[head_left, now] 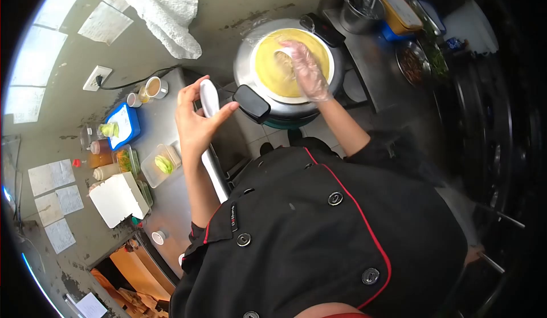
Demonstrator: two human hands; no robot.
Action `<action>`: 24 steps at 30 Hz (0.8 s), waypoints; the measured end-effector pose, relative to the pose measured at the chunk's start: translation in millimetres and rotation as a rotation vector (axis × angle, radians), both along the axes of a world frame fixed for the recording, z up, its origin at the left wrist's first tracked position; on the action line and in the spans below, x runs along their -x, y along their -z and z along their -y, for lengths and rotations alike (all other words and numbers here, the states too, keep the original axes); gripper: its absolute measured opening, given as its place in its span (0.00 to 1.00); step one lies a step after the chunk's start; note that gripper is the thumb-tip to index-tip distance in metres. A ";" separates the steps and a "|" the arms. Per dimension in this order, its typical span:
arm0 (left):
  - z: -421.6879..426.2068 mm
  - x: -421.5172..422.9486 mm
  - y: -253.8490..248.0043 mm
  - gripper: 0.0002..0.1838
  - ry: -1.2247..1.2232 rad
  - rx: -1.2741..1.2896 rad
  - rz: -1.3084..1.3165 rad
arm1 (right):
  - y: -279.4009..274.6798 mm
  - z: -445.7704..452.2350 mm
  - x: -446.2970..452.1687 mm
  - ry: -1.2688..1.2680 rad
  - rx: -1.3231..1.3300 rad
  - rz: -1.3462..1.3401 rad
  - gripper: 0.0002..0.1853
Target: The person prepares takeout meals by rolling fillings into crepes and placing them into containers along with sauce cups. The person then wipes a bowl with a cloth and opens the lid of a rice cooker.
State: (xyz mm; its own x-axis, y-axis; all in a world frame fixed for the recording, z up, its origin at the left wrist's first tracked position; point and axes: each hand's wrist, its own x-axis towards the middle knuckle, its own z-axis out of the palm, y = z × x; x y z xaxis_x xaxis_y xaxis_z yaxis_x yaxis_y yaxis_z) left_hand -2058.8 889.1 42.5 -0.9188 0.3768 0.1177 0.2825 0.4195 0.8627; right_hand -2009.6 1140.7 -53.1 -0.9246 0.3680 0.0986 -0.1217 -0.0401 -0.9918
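Note:
My bare left hand (196,121) holds a small white oval dish (209,98), seen nearly edge-on, between thumb and fingers. My right hand (309,73), in a clear plastic glove, is over a large round yellow surface (273,78) with a white rim. Its fingers curl round what looks like a small white cup (282,53) with beige contents; the palm hides part of it. Beneath the yellow round is a wide metal pot (243,61) with black handles (252,102). Whether the cup touches the yellow surface I cannot tell.
On the left steel counter (165,204) stand a blue-rimmed tray (134,125), sauce bottles (106,172), a clear tub (154,172) with greens and a white box (117,198). A towel (162,16) hangs above. At right are a utensil pot (362,16) and a metal bowl (411,62).

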 end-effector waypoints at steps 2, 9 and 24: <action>6.2 3.4 12.7 0.39 0.018 -0.012 0.091 | 25.6 -29.8 4.6 0.125 -0.917 -0.016 0.21; -15.6 3.2 44.9 0.41 0.068 -0.071 0.180 | 26.3 -56.6 2.0 0.149 -0.984 0.058 0.23; -70.8 11.9 64.0 0.41 0.108 -0.039 0.052 | 13.5 -51.2 0.0 0.299 -0.875 -0.097 0.28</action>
